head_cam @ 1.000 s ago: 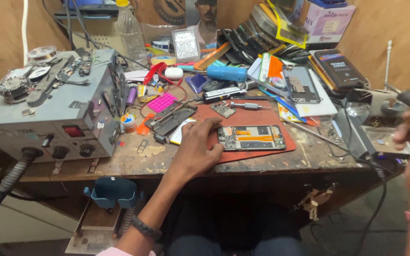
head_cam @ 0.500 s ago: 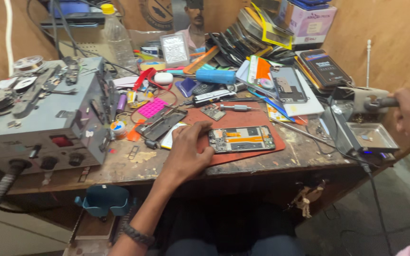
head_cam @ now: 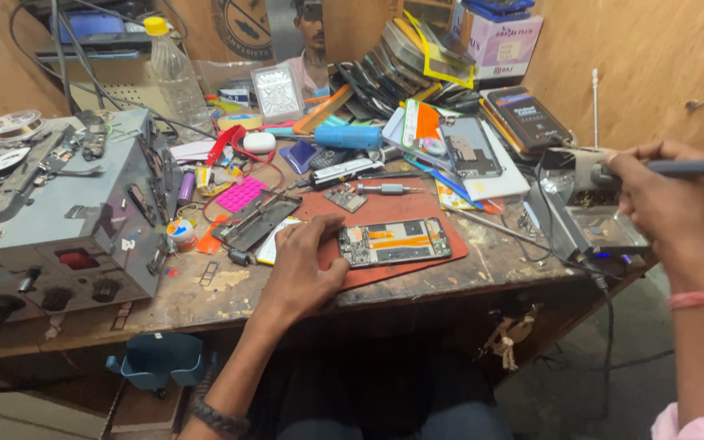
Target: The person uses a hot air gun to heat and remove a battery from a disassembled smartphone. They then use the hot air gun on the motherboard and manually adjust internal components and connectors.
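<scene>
Plywood walls back a scuffed wooden counter [head_cam: 205, 293] crowded with parts. On a red rubber mat [head_cam: 417, 216] lies an opened phone [head_cam: 394, 242], flat and rectangular, its circuit board and orange ribbon exposed. Left hand [head_cam: 305, 262] rests palm-down on the mat, fingertips touching the phone's left end, gripping nothing. Right hand [head_cam: 663, 204], well apart, is closed around a slim grey soldering iron [head_cam: 694, 168]. A boxy grey metal station [head_cam: 50, 220] stands far left.

Plywood walls [head_cam: 653, 57] behind a worn, cluttered wooden workbench [head_cam: 205, 297], grey floor [head_cam: 605, 391] below.
</scene>
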